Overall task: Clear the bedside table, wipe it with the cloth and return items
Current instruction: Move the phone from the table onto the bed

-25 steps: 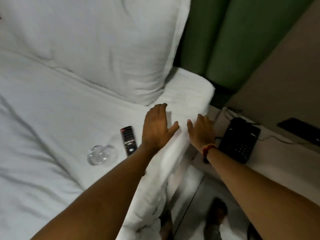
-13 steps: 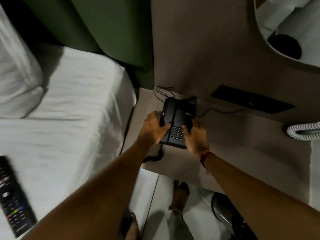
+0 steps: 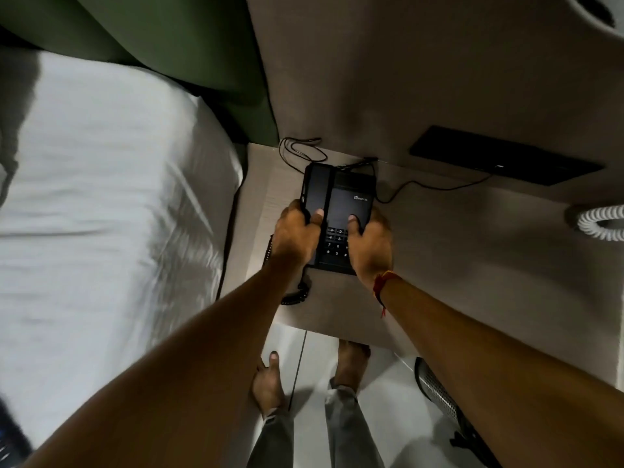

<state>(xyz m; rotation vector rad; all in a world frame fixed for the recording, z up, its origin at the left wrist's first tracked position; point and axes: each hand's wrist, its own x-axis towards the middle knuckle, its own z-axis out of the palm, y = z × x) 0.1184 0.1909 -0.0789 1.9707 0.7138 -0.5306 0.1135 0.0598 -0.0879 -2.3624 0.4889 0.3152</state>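
Note:
A black desk telephone [image 3: 341, 194] lies on the pale bedside table [image 3: 472, 251], near the table's left side. My left hand [image 3: 293, 234] grips its left edge with the thumb on the handset. My right hand [image 3: 369, 244] grips its right edge, thumb on the dark panel above the keypad. A coiled black handset cord [image 3: 297, 295] hangs off the table's front left. Thin black wires [image 3: 405, 190] run from the phone's back to the wall. No cloth is visible.
The white bed [image 3: 111, 214] lies to the left, touching the table. A black panel [image 3: 503, 160] sits on the wall behind. A white coiled cord [image 3: 601, 224] lies at the table's right edge. A metal mesh bin [image 3: 439, 396] stands on the floor by my bare feet.
My view swung from the bed to the bedside table. Both hands left the bed edge and closed on the two sides of the telephone, sliding further up it since half a second ago.

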